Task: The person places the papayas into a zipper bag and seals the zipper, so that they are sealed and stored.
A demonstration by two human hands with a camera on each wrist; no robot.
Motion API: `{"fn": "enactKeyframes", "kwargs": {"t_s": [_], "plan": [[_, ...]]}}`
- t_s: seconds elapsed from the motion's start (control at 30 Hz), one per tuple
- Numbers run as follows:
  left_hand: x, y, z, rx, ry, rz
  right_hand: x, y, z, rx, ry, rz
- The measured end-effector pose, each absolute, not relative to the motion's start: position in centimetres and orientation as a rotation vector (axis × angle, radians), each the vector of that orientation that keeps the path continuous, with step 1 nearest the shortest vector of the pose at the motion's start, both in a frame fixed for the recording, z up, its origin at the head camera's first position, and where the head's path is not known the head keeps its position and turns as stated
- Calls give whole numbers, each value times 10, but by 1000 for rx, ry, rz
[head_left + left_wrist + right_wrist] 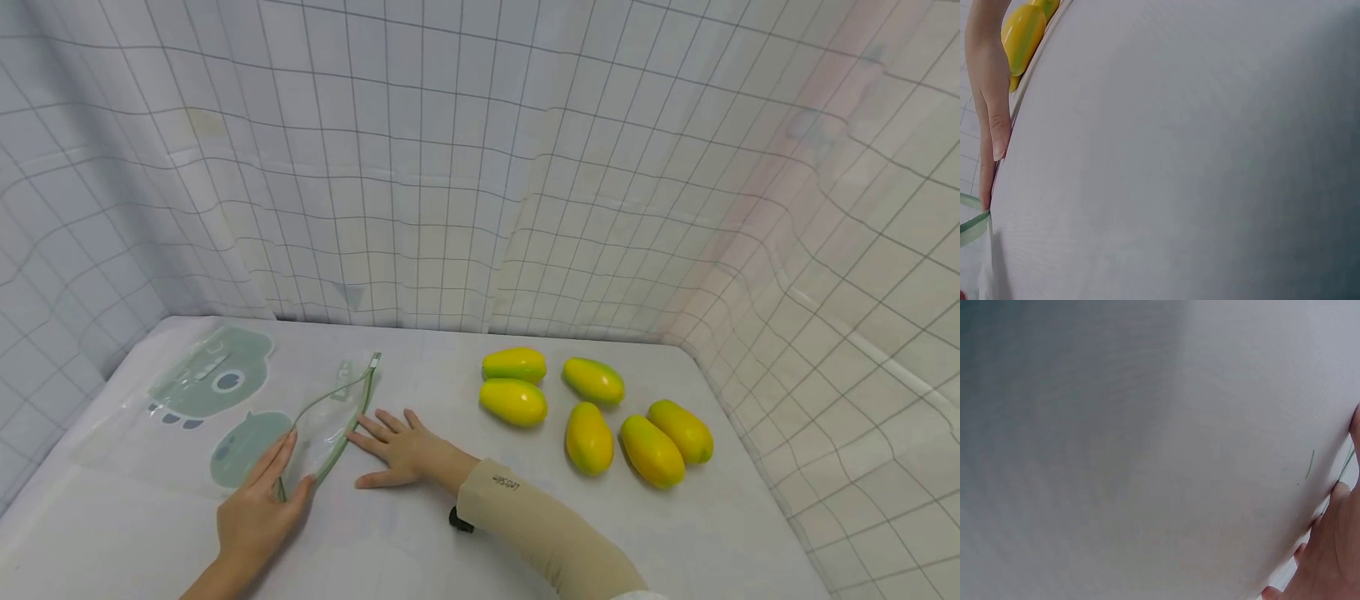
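A clear plastic bag with pale green cartoon prints lies flat at the left of the table. Its green-edged mouth gapes to the right. My left hand is at that mouth, fingers extended along one green edge and thumb touching the other. With fingers spread, my right hand rests palm down on the table, its fingertips touching the bag's right green edge. The left wrist view shows the right hand at the left side, beside a green strip.
Several yellow-green mangoes lie on the right half of the white table, beyond my right forearm. White gridded curtains stand behind and at both sides. A small black object shows beneath the right sleeve.
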State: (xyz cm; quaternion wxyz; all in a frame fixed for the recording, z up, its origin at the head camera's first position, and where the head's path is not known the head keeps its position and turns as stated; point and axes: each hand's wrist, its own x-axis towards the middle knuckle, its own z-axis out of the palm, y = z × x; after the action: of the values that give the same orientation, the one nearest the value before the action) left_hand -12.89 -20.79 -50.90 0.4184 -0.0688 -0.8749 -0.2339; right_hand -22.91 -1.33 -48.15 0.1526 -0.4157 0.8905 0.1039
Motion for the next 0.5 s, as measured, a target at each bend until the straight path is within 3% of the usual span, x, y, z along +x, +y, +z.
{"fn": "enactKeyframes", "kwargs": {"t_s": [0.5], "plan": [[-130,-205,-508,-166,-2170,-751,-230,-13,-485,-1203,2571,315]]}}
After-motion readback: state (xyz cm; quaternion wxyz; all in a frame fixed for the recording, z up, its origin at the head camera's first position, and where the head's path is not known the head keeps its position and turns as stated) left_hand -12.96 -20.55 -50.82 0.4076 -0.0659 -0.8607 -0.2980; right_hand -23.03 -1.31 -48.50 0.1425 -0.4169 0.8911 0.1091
